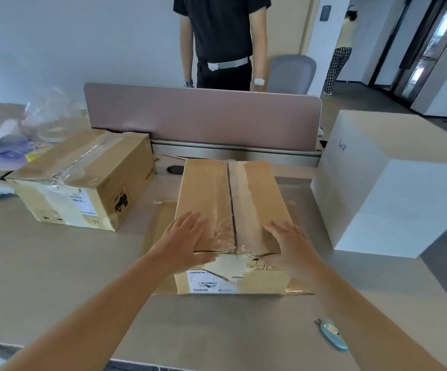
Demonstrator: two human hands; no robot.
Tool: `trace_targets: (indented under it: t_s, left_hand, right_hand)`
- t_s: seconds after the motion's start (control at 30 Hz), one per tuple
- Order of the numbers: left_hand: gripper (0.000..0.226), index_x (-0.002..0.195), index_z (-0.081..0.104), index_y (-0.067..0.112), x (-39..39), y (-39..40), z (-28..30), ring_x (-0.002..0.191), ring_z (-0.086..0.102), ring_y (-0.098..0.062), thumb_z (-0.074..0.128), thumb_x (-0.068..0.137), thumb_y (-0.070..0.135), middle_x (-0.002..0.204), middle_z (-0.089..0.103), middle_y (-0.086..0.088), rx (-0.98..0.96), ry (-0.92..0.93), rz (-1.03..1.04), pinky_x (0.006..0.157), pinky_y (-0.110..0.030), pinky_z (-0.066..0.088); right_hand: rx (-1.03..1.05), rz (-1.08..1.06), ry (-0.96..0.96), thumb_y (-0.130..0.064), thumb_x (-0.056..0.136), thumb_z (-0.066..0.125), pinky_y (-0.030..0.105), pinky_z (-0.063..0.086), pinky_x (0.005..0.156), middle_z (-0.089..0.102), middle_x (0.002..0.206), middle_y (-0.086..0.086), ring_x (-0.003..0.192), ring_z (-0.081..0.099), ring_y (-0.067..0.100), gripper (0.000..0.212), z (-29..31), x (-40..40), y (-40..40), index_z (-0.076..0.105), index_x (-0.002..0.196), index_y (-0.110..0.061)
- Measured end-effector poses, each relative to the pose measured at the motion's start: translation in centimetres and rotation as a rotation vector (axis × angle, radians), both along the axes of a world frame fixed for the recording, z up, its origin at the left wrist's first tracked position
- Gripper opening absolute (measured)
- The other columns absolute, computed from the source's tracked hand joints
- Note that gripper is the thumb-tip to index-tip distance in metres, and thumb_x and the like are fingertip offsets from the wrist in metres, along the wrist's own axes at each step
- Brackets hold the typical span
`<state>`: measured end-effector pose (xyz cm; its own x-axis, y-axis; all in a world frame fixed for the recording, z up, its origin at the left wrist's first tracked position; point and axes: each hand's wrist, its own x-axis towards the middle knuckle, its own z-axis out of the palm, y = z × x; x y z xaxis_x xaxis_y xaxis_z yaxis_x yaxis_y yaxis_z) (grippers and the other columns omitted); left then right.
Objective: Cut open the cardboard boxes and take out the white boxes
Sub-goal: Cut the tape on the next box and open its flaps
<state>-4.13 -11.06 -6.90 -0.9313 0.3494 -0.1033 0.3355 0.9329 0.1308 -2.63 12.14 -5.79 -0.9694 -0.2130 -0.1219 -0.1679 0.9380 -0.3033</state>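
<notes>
The near cardboard box (230, 210) sits in the middle of the surface (56, 277), its two top flaps meeting at a dark seam that runs away from the camera. What lies inside is hidden. The left hand (187, 242) and right hand (289, 245) lie flat on the flaps at the near edge, one on each side of the seam, fingers straight and slightly spread; neither grip has hold of anything. Crumpled clear tape (225, 234) bunches between them. A white shipping label (209, 282) on the front face is partly torn away, and its print is too blurred to read.

A second cardboard box (83, 183) stands to the left, still taped; its side marks and label are illegible. Stacked white boxes (385, 183) stand at the right, the top one bearing faint blue handwriting that cannot be made out. A blue utility knife (333, 334) lies near the right forearm. Beyond the divider panel (203, 116) a person in black (222, 36) is cut off at the shoulders.
</notes>
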Motion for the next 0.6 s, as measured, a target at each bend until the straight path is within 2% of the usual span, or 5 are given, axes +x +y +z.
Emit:
trace_targets:
  t_s: [0.23,0.33,0.43,0.5,0.6]
  left_hand:
    - [0.081,0.142,0.03,0.018,-1.2,-0.6,0.4,0.138,0.02,-0.019,0.067,0.076,0.048,0.151,0.023,0.0,0.207,-0.047,0.019,0.111,-0.029,0.018]
    - [0.079,0.141,0.033,0.018,-1.3,-1.1,0.1,0.135,0.027,-0.021,0.067,0.076,0.049,0.151,0.025,-0.001,0.224,-0.052,0.039,0.108,-0.031,0.026]
    - [0.064,0.134,0.041,0.018,-1.4,-1.2,0.1,0.122,0.039,-0.016,0.061,0.081,0.048,0.139,0.039,0.003,0.2,0.023,-0.033,0.096,-0.024,0.031]
    - [0.058,0.133,0.043,0.016,-1.2,-1.2,0.1,0.118,0.042,-0.015,0.056,0.085,0.047,0.135,0.043,0.004,0.166,0.094,-0.101,0.093,-0.022,0.03]
    - [0.058,0.123,0.053,0.007,-1.0,-1.4,-0.1,0.109,0.052,-0.021,0.044,0.087,0.052,0.124,0.055,-0.001,0.168,0.207,-0.178,0.094,-0.028,0.036]
  right_hand:
    - [0.068,0.051,0.026,-0.043,0.089,0.052,0.029,0.022,0.11,0.028,0.151,-0.002,0.137,0.029,0.017,0.063,0.9,-0.2,0.0,0.031,0.142,-0.018]
    - [0.156,0.108,0.065,-0.044,0.093,0.041,0.03,0.022,0.111,0.03,0.15,0.002,0.137,0.028,0.017,0.058,0.8,-0.1,-0.1,0.03,0.142,-0.014]
    - [0.202,0.127,0.102,-0.046,0.096,0.029,0.03,0.023,0.11,0.029,0.151,0.006,0.139,0.026,0.018,0.057,0.4,-0.1,-0.2,0.03,0.141,-0.01]
    - [0.203,0.114,0.108,-0.053,0.095,0.016,0.031,0.025,0.11,0.03,0.15,0.007,0.139,0.027,0.019,0.065,0.4,0.0,-0.2,0.031,0.141,-0.009]
    - [0.19,0.127,0.119,-0.074,0.067,-0.021,0.035,0.029,0.109,0.036,0.147,0.01,0.137,0.032,0.022,0.112,0.1,-0.1,0.0,0.034,0.139,-0.008]
